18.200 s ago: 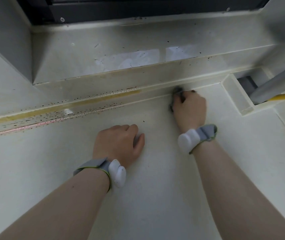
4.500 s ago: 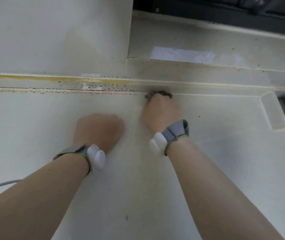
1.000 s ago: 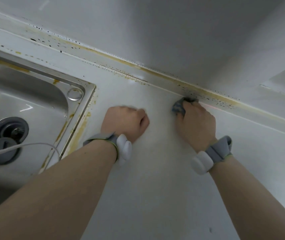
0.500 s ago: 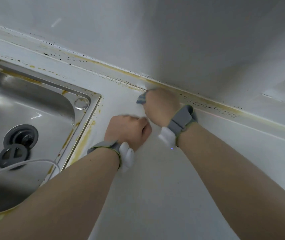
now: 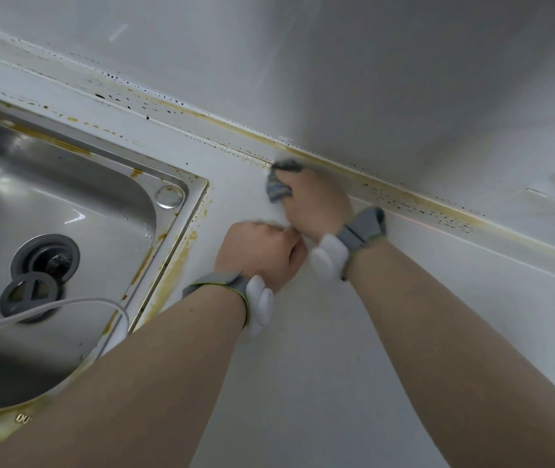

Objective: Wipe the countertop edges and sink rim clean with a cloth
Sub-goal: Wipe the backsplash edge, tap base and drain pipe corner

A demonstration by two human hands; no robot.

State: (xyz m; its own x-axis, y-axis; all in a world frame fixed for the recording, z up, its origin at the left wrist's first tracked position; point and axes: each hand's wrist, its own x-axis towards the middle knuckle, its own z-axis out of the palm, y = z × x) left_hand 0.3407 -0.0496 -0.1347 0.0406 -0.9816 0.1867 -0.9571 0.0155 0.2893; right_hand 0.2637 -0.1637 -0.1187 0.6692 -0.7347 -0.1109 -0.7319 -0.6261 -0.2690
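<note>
My right hand point(image 5: 316, 202) is closed on a small grey-blue cloth point(image 5: 279, 184) and presses it against the stained back edge of the white countertop point(image 5: 303, 349), where the counter meets the wall. A yellow-brown seam with black specks point(image 5: 414, 197) runs along that edge. My left hand point(image 5: 260, 253) rests as a fist on the counter just in front of the right wrist, holding nothing. The steel sink point(image 5: 66, 211) lies to the left; its rim point(image 5: 198, 190) carries rusty brown stains.
A drain with a grey strainer point(image 5: 45, 261) and a loose plug point(image 5: 29, 297) sit in the sink basin. A white cable point(image 5: 50, 307) crosses the basin. Grey wall panels rise behind the seam. Both wrists wear grey bands with white sensors.
My right hand has swept the cloth leftward along the back seam toward the sink and now sits slightly back right of half a second ago. The left fist has stayed put.
</note>
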